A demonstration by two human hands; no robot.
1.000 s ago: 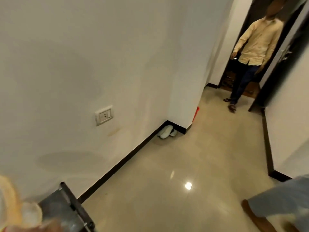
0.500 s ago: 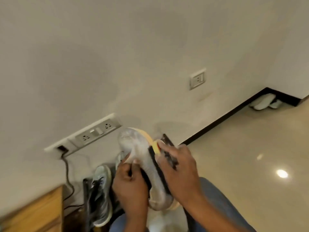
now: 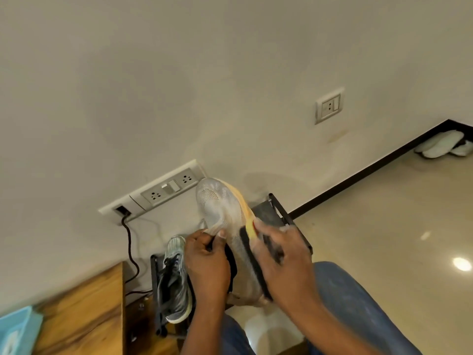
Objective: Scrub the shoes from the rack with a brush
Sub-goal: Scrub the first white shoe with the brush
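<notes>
1. Since 1 second earlier the view had swung from the hallway and a standing person down to the hands; against half a second earlier, the hands and shoe sat a little lower in view and the wooden table at lower left showed more.
2. The left hand (image 3: 206,265) gripped the shoe (image 3: 220,201) at its mid upper, fingers closed around the fabric.
3. The shoe, white mesh with a yellow-orange sole edge, was held toe up in front of the wall, above the person's jeans (image 3: 358,303).
4. The right hand (image 3: 284,262) was closed on the brush (image 3: 252,262), a dark block pressed along the shoe's right side.
5. The rack (image 3: 279,213), dark metal, stood against the wall behind the hands.
6. Another shoe (image 3: 174,283), grey with dark laces, sat on the rack's left part, just left of the left hand.
7. A socket strip (image 3: 163,190) ran along the wall behind the shoe, with a black cable (image 3: 130,242) hanging from its left end.
8. A single socket (image 3: 329,105) was higher on the wall to the right.
9. Pale slippers (image 3: 442,147) lay on the floor at the far corner.
10. A blue tray (image 3: 18,329) sat on the table (image 3: 84,308) at lower left.
</notes>
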